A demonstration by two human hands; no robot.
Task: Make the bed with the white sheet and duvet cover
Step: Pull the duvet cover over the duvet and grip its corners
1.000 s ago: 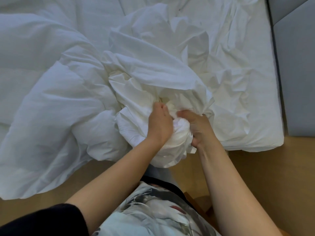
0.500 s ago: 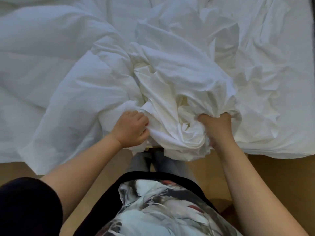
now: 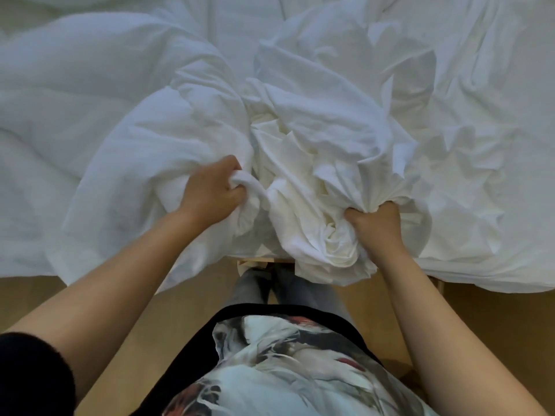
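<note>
Both hands have drawn apart since a second ago, when they sat side by side in the same bunch of cloth. The left hand [image 3: 210, 187] has gone out to the left and now curls its fingers round a thick roll at the near edge of the puffy duvet [image 3: 135, 145]. The right hand [image 3: 375, 226] stays fisted on a gathered knot of the thinner, creased duvet cover [image 3: 315, 136].

That cover lies heaped in the middle of the bed, its near end spilling over the edge in front of the person's legs [image 3: 255, 286]. The duvet spreads to the left and hangs towards the floor [image 3: 60, 301]. The white sheet [image 3: 480, 151] lies wrinkled over the mattress on the right, under the heap.

Holding one cloth in each fist looks like a way of separating the two layers. The right hand seems to pin the gathered cover in place while the left feeds or pulls a duvet corner against it. The cover's opening cannot be made out in the folds, so I cannot tell whether the corner is going in or coming out. Either way the task looks to be at an early stage, with nothing spread flat yet
</note>
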